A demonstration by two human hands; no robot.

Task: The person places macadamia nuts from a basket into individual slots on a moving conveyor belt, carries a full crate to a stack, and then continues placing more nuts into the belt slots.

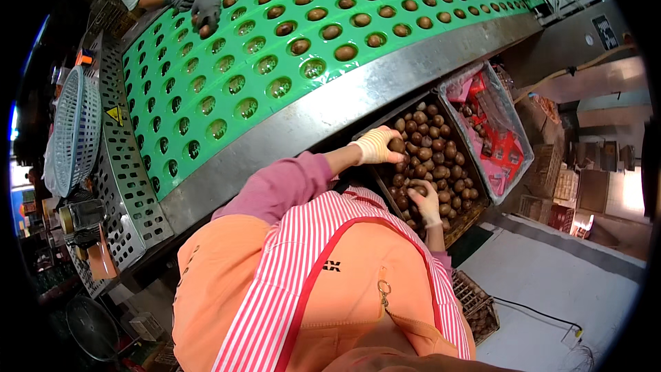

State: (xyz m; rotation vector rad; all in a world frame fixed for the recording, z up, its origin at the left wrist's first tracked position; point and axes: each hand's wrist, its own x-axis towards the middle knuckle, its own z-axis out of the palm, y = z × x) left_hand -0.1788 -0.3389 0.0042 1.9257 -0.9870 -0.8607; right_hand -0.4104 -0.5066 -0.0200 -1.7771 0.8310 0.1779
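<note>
Brown eggs [438,145] fill a dark crate [460,229] at my right side. My left hand [379,146], in a pale striped knit covering with bare fingertips, is closed on a brown egg [396,145] above the crate's near-left side. Down among the eggs, my right hand [427,205] curls its fingers round an egg [417,191]; the fingers partly hide it. To the left and ahead lies a green sheet [227,83] with rows of round cups, many holding one brown egg each. The cups nearest the left end hold no egg.
A metal rim [289,131] borders the green sheet. Across it, a co-worker's grey-gloved hands [205,10] hold an egg. A lined bin [527,158] with pink and red packets stands beyond the crate. A light blue basket [72,131] leans at left; another egg crate [482,313] sits low right.
</note>
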